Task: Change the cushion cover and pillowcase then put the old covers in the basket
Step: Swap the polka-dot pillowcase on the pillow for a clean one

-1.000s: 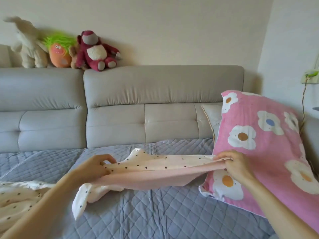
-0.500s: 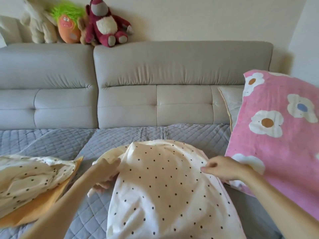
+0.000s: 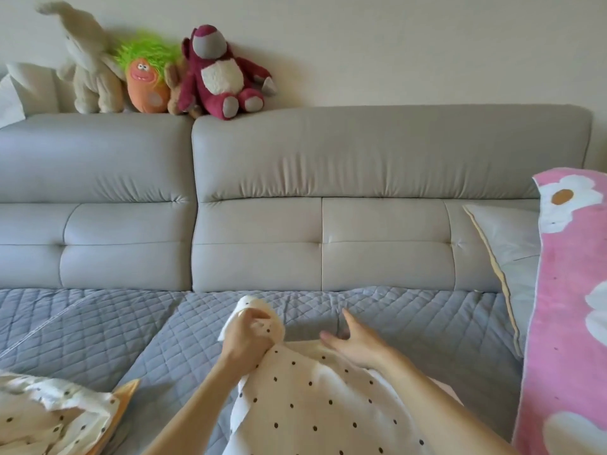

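Head view: grey upholstered backrest filled the upper half, with a quilted grey spread below it. Pink flower-print pillow stood on edge at the right border, and a plain grey cushion leaned on the backrest just behind it. White polka-dot cover lay low centre on the spread, running off the bottom of the frame. Second dotted cover with orange lining lay crumpled at lower left, well apart. Plush toys sat along the backrest top. No basket in view.

Left hand was curled round a bunched corner of the polka-dot cover, lifting it slightly. Right hand was open, fingers spread, at the cover's far edge; contact with the cloth was unclear. Could not tell whether this cover was the fresh one or an old one.

Step judged: straightening the cover and finding its opening.
- Left grip needed to stay on that corner as the anchor.
- Right hand needed to pinch the matching corner or hem, not just pat the cloth.
- Cover then needed to be pulled taut and laid flat on the spread.

Thin fabric folds on itself easily, so the risk was grabbing both layers and closing the opening.
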Motion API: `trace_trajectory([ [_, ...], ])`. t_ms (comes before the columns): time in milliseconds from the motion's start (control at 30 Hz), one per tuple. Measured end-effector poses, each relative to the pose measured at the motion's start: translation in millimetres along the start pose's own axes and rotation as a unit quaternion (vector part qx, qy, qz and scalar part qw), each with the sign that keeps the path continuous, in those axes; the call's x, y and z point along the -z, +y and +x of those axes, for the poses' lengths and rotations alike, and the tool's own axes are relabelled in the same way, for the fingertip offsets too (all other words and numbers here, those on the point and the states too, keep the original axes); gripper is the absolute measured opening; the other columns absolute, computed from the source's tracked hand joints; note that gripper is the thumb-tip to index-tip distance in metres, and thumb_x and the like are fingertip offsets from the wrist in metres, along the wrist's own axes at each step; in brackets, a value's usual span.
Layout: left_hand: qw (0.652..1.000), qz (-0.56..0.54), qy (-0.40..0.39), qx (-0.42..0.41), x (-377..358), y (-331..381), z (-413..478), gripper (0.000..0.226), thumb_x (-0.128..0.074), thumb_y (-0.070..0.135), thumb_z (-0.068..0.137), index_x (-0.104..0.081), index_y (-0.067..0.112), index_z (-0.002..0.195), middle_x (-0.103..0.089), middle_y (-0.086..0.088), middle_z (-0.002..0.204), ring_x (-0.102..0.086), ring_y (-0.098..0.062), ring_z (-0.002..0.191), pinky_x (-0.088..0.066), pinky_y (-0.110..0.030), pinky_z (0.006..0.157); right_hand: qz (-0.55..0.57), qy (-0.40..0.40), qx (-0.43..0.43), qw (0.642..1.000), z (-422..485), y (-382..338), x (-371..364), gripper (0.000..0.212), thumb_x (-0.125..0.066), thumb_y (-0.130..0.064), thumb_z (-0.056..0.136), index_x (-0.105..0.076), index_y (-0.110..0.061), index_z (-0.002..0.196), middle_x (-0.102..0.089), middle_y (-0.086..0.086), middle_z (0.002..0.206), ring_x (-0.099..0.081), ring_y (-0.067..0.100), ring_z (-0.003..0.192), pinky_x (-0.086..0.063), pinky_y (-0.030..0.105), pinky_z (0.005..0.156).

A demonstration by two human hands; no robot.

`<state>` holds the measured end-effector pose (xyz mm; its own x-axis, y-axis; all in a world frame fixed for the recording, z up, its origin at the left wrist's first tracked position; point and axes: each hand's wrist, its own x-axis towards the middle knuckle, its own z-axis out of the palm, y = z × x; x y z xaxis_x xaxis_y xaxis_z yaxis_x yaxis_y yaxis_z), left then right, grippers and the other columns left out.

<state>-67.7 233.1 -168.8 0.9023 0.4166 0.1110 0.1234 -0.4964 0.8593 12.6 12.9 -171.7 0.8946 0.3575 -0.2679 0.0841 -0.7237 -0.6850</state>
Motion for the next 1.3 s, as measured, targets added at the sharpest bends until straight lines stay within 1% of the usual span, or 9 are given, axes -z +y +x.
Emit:
trace_trajectory([
  [133, 0.995, -0.053, 0.006, -0.082, -10.8, 45.8, 40.9, 0.051, -0.066, -0.005, 0.072, -0.061, 0.037, 0.100, -0.063, 0.012, 0.099, -0.061, -0.010, 0.089, -0.045, -0.024, 0.064, 0.013, 0.020, 0.044, 0.999, 37.5, 5.6, 13.6, 0.015, -0.064, -0.031, 0.085, -0.070, -0.018, 0.084, -0.069, -0.005, 0.083, -0.064, 0.014, 0.082, -0.050, 0.032, 0.072],
  [333, 0.993, 0.036, 0.045, -0.107, -27.5, 49.2, 89.4, 0.068, -0.059, 0.009, 0.077, -0.044, 0.053, 0.126, -0.040, 0.011, 0.130, -0.055, -0.017, 0.101, -0.052, -0.035, 0.080, 0.266, 0.496, 0.081, 0.823, 25.2, 35.7, 100.4, 0.013, -0.053, -0.022, 0.097, -0.064, -0.020, 0.091, -0.062, -0.011, 0.081, -0.058, 0.017, 0.083, -0.042, 0.031, 0.074],
  [433, 0.976, 0.181, -0.112, 0.046, -55.6, 11.4, 100.8, 0.082, -0.065, 0.030, 0.075, -0.025, 0.053, 0.143, -0.031, -0.009, 0.143, -0.046, -0.033, 0.120, -0.045, -0.046, 0.100, -0.052, 0.229, -0.020, 0.972, 28.3, 69.7, 101.2, 0.013, -0.055, -0.024, 0.089, -0.066, -0.026, 0.082, -0.065, -0.010, 0.080, -0.061, 0.017, 0.084, -0.046, 0.031, 0.067],
  [500, 0.950, 0.246, -0.144, 0.125, -71.6, -4.3, 100.6, 0.089, -0.059, 0.045, 0.074, -0.013, 0.048, 0.149, -0.037, -0.017, 0.141, -0.044, -0.038, 0.125, -0.041, -0.048, 0.105, -0.131, 0.013, -0.074, 0.989, 24.9, 81.0, 100.0, 0.016, -0.057, -0.026, 0.087, -0.070, -0.028, 0.096, -0.068, -0.010, 0.096, -0.062, 0.010, 0.090, -0.050, 0.026, 0.073],
  [667, 0.941, 0.307, -0.069, 0.122, -86.2, -13.0, 101.9, 0.073, -0.054, 0.054, 0.085, -0.027, 0.028, 0.148, -0.046, -0.007, 0.139, -0.043, -0.031, 0.128, -0.042, -0.044, 0.099, 0.096, 0.027, -0.148, 0.984, 31.1, 79.8, 102.3, 0.046, -0.066, -0.068, 0.079, -0.065, -0.025, 0.094, -0.074, -0.004, 0.088, -0.068, 0.014, 0.076, -0.048, 0.027, 0.066],
  [833, 0.968, 0.223, -0.059, 0.100, -73.4, -11.7, 107.3, 0.034, -0.058, 0.022, 0.079, -0.053, 0.030, 0.112, -0.064, 0.005, 0.107, -0.058, -0.019, 0.090, -0.046, -0.030, 0.070, 0.113, 0.048, -0.170, 0.978, 45.3, 69.0, 92.6, 0.013, -0.047, -0.012, 0.089, -0.059, -0.008, 0.088, -0.059, 0.005, 0.075, -0.054, 0.020, 0.062, -0.039, 0.026, 0.055],
  [1033, 0.976, 0.202, 0.018, 0.072, -59.8, -10.6, 103.5, 0.004, -0.057, 0.035, 0.090, -0.058, 0.038, 0.089, -0.067, 0.011, 0.095, -0.061, -0.015, 0.084, -0.048, -0.030, 0.069, 0.030, -0.167, -0.101, 0.980, 29.0, 42.9, 74.5, 0.036, -0.068, -0.031, 0.062, -0.074, -0.010, 0.091, -0.072, 0.006, 0.089, -0.067, 0.020, 0.079, -0.050, 0.035, 0.072],
  [1133, 0.976, 0.203, 0.027, 0.068, -57.8, -9.2, 101.8, 0.007, -0.052, 0.034, 0.095, -0.058, 0.032, 0.097, -0.068, 0.007, 0.098, -0.058, -0.014, 0.075, -0.045, -0.030, 0.065, -0.150, -0.114, -0.074, 0.979, 19.6, 29.2, 70.1, 0.022, -0.063, -0.025, 0.079, -0.068, -0.013, 0.096, -0.066, 0.000, 0.081, -0.062, 0.016, 0.072, -0.047, 0.025, 0.059],
  [1300, 0.988, 0.116, 0.095, 0.042, -42.1, 3.5, 100.8, 0.014, -0.038, 0.024, 0.101, -0.048, 0.019, 0.108, -0.060, -0.008, 0.097, -0.054, -0.029, 0.085, -0.042, -0.036, 0.069, -0.040, 0.205, -0.018, 0.978, 23.9, 25.8, 127.4, 0.014, -0.059, -0.019, 0.086, -0.064, -0.013, 0.075, -0.067, -0.001, 0.070, -0.061, 0.013, 0.066, -0.038, 0.025, 0.052],
])
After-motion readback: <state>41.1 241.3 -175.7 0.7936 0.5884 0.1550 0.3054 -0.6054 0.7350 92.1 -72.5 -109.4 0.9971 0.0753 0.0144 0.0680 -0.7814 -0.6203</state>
